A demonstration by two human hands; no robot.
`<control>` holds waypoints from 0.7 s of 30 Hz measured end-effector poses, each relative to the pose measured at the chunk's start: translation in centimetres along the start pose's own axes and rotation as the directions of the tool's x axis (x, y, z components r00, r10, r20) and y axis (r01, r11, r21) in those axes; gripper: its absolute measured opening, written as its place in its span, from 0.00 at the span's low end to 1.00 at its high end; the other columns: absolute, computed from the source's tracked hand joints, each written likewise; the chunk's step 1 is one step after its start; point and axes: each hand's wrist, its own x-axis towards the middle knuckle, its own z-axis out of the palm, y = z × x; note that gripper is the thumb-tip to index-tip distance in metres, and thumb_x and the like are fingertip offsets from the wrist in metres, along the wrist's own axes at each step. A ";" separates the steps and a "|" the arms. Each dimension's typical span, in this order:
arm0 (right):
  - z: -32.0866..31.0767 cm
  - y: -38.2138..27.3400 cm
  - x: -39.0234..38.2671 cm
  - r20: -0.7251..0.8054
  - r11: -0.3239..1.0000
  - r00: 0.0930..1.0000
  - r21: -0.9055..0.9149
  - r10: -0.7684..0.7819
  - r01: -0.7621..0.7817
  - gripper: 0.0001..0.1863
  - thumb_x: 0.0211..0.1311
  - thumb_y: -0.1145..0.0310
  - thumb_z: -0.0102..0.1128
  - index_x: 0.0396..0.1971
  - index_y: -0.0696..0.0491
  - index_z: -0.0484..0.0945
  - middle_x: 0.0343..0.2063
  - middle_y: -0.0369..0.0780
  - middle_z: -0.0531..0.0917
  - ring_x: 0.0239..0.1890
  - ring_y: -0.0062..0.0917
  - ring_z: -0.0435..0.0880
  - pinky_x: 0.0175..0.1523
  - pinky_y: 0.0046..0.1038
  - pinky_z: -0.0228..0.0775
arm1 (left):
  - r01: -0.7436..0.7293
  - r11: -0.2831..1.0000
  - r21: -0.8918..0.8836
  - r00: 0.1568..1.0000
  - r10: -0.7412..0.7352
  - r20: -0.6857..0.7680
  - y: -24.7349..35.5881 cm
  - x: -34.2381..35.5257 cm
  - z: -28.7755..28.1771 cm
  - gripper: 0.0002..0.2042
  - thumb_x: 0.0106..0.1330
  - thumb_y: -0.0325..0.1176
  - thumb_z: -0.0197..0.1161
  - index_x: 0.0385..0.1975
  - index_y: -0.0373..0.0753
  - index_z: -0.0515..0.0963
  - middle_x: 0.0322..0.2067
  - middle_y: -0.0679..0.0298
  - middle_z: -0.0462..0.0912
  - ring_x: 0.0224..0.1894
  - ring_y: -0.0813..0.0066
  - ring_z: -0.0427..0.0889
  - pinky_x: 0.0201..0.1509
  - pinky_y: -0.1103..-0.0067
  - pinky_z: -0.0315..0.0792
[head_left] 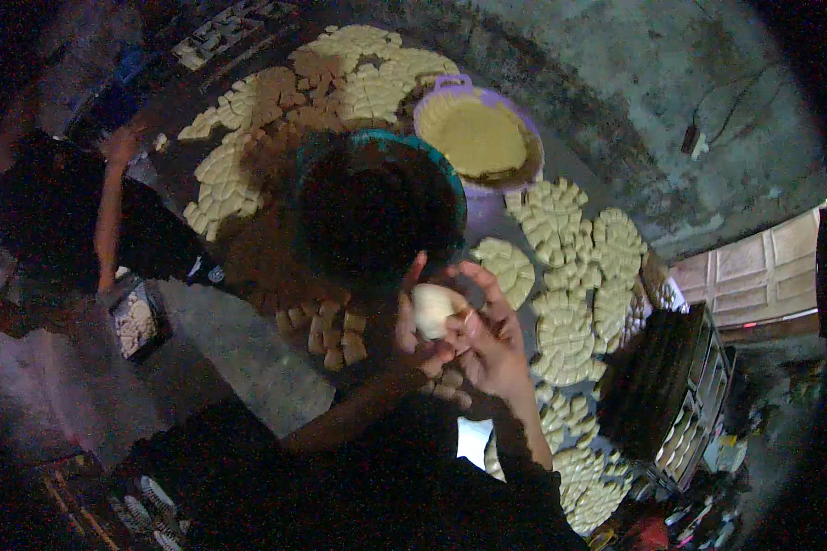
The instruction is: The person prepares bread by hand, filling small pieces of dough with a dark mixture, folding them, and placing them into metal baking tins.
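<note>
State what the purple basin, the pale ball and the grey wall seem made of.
Purple basin: likely plastic, smooth, given its even colour and loop handle. Pale ball: probably dough, smooth, from its creamy, rounded surface. Grey wall: concrete or plaster, matte; its blotchy face leaves which open.

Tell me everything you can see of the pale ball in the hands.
The pale ball is off-white, roundish and smooth-looking, seemingly soft dough. It is cupped between the left hand and the right hand, which partly hide it, on the near side of the teal-rimmed tub.
</note>
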 end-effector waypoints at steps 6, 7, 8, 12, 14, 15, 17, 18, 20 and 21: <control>-7.7 -2.9 20.6 0.229 -0.082 0.932 -0.973 -0.282 0.215 0.16 0.71 0.63 0.52 0.50 0.57 0.76 0.45 0.49 0.83 0.44 0.32 0.84 0.47 0.34 0.76 | 0.382 0.889 0.253 0.887 -0.276 -0.369 3.8 1.0 -0.9 0.36 0.66 0.31 0.63 0.70 0.41 0.51 0.57 0.56 0.65 0.54 0.70 0.74 0.56 0.70 0.72; -10.8 -2.0 23.8 0.220 -0.166 0.947 -0.969 -0.235 0.184 0.19 0.72 0.58 0.49 0.52 0.57 0.75 0.45 0.50 0.83 0.45 0.35 0.84 0.49 0.37 0.75 | 0.375 0.894 0.243 0.897 -0.285 -0.337 4.1 1.0 -1.3 0.33 0.67 0.31 0.62 0.69 0.40 0.53 0.55 0.57 0.68 0.53 0.71 0.74 0.55 0.71 0.72; -13.9 -1.5 26.6 0.203 -0.258 0.961 -0.954 -0.190 0.151 0.23 0.73 0.53 0.47 0.54 0.57 0.74 0.45 0.51 0.83 0.46 0.39 0.84 0.50 0.39 0.74 | 0.368 0.902 0.224 0.908 -0.296 -0.298 4.4 1.0 -1.7 0.30 0.68 0.30 0.61 0.68 0.40 0.56 0.53 0.57 0.70 0.52 0.71 0.75 0.55 0.71 0.72; -17.7 -0.9 29.5 0.041 -0.318 0.993 -0.948 -0.112 0.003 0.31 0.73 0.44 0.39 0.57 0.56 0.74 0.46 0.52 0.83 0.48 0.42 0.82 0.56 0.41 0.69 | 0.396 0.884 0.246 0.903 -0.328 -0.277 6.4 1.7 -2.5 0.23 0.70 0.30 0.58 0.64 0.39 0.62 0.45 0.61 0.76 0.47 0.75 0.76 0.52 0.75 0.71; -13.8 -2.3 26.5 0.013 -0.158 0.994 -0.987 -0.110 -0.005 0.32 0.74 0.44 0.39 0.57 0.57 0.74 0.46 0.50 0.82 0.50 0.37 0.81 0.57 0.35 0.68 | 0.407 0.865 0.293 0.899 -0.322 -0.297 6.8 1.5 -2.9 0.23 0.71 0.31 0.57 0.64 0.39 0.62 0.45 0.61 0.76 0.47 0.75 0.76 0.53 0.75 0.71; -11.8 -2.9 24.9 -0.001 -0.073 0.994 -0.997 -0.108 -0.009 0.32 0.74 0.44 0.39 0.57 0.58 0.74 0.46 0.49 0.82 0.51 0.34 0.81 0.58 0.32 0.67 | 0.414 0.853 0.318 0.898 -0.324 -0.299 6.9 1.4 -2.9 0.23 0.71 0.31 0.56 0.64 0.38 0.62 0.45 0.61 0.75 0.47 0.75 0.77 0.53 0.75 0.70; -7.9 -4.1 20.7 -0.004 0.166 0.979 -0.986 -0.204 0.031 0.31 0.75 0.45 0.41 0.57 0.59 0.73 0.45 0.48 0.82 0.51 0.31 0.80 0.58 0.28 0.67 | 0.424 0.831 0.360 0.897 -0.331 -0.292 7.1 1.4 -2.6 0.22 0.72 0.31 0.55 0.64 0.38 0.62 0.46 0.61 0.75 0.47 0.75 0.77 0.54 0.76 0.70; -7.6 -3.5 18.3 -0.011 0.387 0.963 -0.917 -0.268 0.097 0.28 0.75 0.49 0.43 0.58 0.59 0.72 0.46 0.45 0.82 0.50 0.30 0.80 0.57 0.29 0.69 | 0.428 0.818 0.383 0.898 -0.336 -0.285 7.0 1.3 -2.2 0.22 0.73 0.32 0.54 0.64 0.37 0.62 0.46 0.61 0.75 0.47 0.75 0.77 0.54 0.76 0.70; -4.1 -1.7 12.4 -0.154 0.876 0.981 -0.482 -0.115 0.027 0.19 0.74 0.59 0.49 0.55 0.55 0.75 0.47 0.40 0.82 0.50 0.26 0.79 0.54 0.28 0.73 | 0.406 0.860 0.308 0.893 -0.302 -0.334 7.1 2.0 -0.5 0.22 0.74 0.35 0.51 0.66 0.37 0.60 0.49 0.59 0.74 0.48 0.73 0.78 0.55 0.74 0.70; -1.0 -2.2 8.7 -0.105 0.951 0.994 -0.306 0.011 -0.043 0.18 0.72 0.65 0.52 0.58 0.54 0.72 0.48 0.37 0.81 0.51 0.21 0.78 0.53 0.26 0.75 | 0.400 0.874 0.277 0.889 -0.296 -0.350 7.0 2.3 0.4 0.23 0.75 0.36 0.50 0.66 0.36 0.59 0.51 0.58 0.73 0.49 0.73 0.78 0.56 0.74 0.70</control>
